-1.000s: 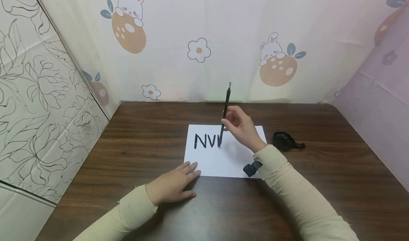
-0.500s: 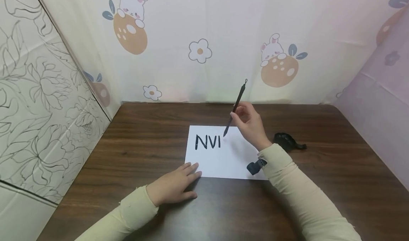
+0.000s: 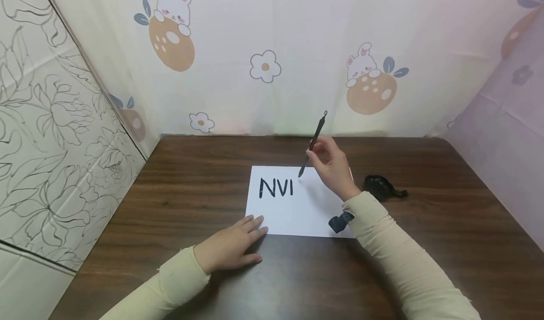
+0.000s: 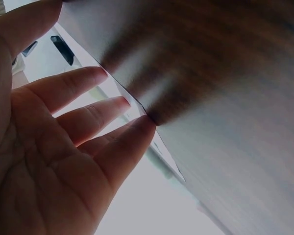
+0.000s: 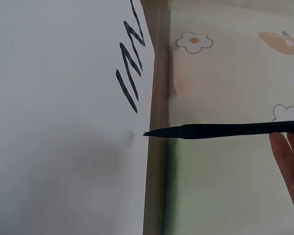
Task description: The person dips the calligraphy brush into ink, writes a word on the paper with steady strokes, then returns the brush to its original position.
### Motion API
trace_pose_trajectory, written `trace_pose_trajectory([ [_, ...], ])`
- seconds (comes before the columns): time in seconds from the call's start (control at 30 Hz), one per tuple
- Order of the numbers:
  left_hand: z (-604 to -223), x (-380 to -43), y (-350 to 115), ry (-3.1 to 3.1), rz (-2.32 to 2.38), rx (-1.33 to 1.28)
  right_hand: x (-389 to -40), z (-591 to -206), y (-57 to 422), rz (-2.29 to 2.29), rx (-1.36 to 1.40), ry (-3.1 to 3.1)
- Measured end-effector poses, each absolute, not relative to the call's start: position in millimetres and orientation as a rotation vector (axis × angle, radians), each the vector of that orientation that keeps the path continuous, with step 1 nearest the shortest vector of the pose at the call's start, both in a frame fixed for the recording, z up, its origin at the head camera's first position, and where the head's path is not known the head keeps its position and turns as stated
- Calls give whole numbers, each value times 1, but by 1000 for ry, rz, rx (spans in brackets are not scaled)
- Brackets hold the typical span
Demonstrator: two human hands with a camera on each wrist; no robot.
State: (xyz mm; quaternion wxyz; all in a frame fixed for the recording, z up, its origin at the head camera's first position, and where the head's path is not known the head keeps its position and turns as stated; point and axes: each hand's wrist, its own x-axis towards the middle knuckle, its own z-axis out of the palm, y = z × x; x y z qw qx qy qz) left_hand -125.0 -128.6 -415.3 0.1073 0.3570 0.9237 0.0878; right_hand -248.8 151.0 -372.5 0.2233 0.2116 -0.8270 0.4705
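Note:
My right hand (image 3: pixel 333 166) pinches a black writing brush (image 3: pixel 316 133) partway along its handle. The brush leans, its loop end up and to the right, its pointed tip close over a white sheet of paper (image 3: pixel 293 218), just right of the black letters "NVI" (image 3: pixel 276 188). In the right wrist view the dark brush tip (image 5: pixel 161 132) shows beside the sheet's far edge, with a faint shadow on the paper. My left hand (image 3: pixel 227 249) lies palm down with fingers spread, fingertips (image 4: pixel 142 122) on the sheet's lower left corner and the thumb on the table.
A black dish with a short stem-like handle (image 3: pixel 378 187) stands right of the paper, partly behind my right wrist. The brown wooden table (image 3: pixel 191 178) ends at a patterned curtain (image 3: pixel 310 74) at the back. A patterned panel (image 3: pixel 63 122) borders the left side.
The brush tip has left the third letter's stroke and risen off the paper. My right hand has moved to the right with the brush. The left hand stays in place.

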Motion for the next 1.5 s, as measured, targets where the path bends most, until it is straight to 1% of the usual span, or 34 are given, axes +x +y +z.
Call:
trace_pose_trajectory([
  [0.4,-412,-125,-127,2709,260,1057,-249,-376,151,1333,560,-2292],
  [0.93,-411,-123,-129,2733,286,1093,-250,-381,150,1312,638,-2329],
  [1.5,-413,-124,-129,2737,280,1102,-246,-379,152,1374,622,-2392],
])
